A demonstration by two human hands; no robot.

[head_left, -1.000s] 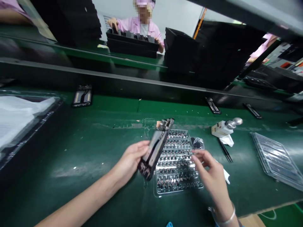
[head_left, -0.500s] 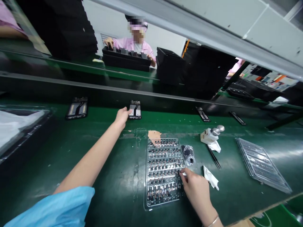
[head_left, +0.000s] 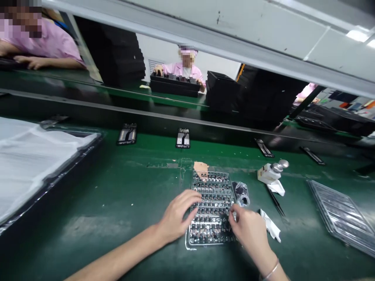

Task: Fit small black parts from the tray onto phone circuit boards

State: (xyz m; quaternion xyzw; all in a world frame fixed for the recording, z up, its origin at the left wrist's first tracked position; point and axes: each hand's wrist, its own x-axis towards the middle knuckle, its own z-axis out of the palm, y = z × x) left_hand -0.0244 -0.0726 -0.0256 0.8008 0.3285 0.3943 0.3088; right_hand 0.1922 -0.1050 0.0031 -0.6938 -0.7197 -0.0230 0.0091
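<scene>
A clear plastic tray (head_left: 212, 207) of several small dark parts lies on the green table in front of me. My left hand (head_left: 178, 215) rests on the tray's left side with its fingers spread over the parts and nothing in it. My right hand (head_left: 249, 230) is at the tray's right edge, with its fingertips pinched together over the parts; what they hold is too small to make out. A black phone frame (head_left: 183, 138) lies flat on the green belt beyond the tray, with another phone frame (head_left: 127, 134) to its left.
A small plastic bag (head_left: 241, 193), a white dispenser bottle (head_left: 271, 171), black tweezers (head_left: 275, 201) and a white wipe (head_left: 270, 225) lie right of the tray. Stacked clear trays (head_left: 340, 214) sit far right. A white-covered tray (head_left: 32, 156) is at left. People in pink work across the belt.
My left hand put the phone frame down on the belt, let go of it and came back to the parts tray. My right hand stayed at the tray's right edge.
</scene>
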